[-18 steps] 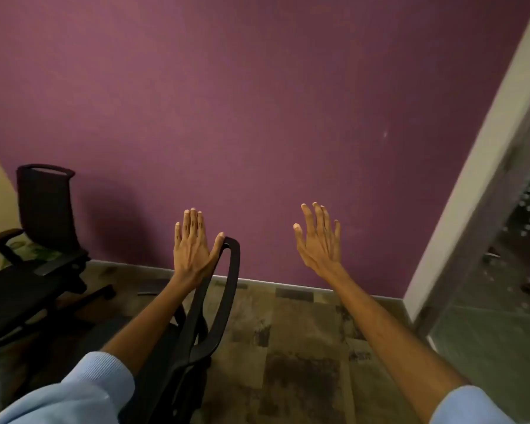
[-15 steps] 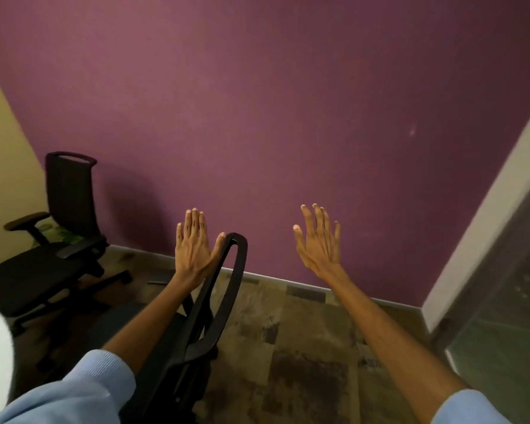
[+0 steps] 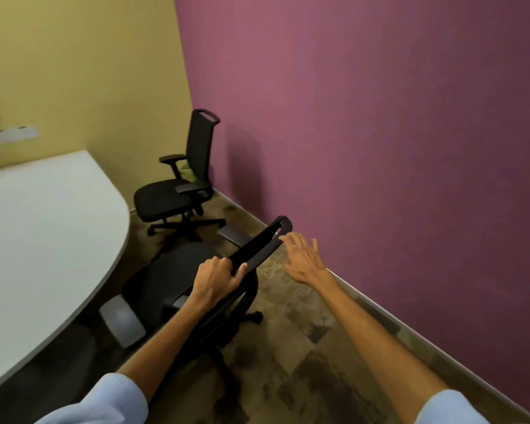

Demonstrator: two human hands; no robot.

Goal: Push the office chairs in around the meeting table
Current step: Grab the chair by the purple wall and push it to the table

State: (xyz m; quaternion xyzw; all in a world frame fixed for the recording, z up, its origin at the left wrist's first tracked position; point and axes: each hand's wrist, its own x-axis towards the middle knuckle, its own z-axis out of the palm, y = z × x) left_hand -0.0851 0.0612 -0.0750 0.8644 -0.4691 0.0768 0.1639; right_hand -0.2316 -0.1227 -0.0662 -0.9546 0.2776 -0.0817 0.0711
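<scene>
left hand (image 3: 216, 278): clenched on the near office chair's backrest (image 3: 259, 246), no longer flat
right hand (image 3: 303, 260): spread, beside the rim, nothing gripped
near office chair: beside the meeting table (image 3: 43, 228), not tucked in
change: table brought into sight, push judged ready

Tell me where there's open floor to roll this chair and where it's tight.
Open carpet lies between the near chair and the purple wall's baseboard. The white table top is bare. It is crowded between the table's curved edge and the far chair in the corner. The left hand grips the near chair's backrest; the right hand hovers open beside it.
</scene>
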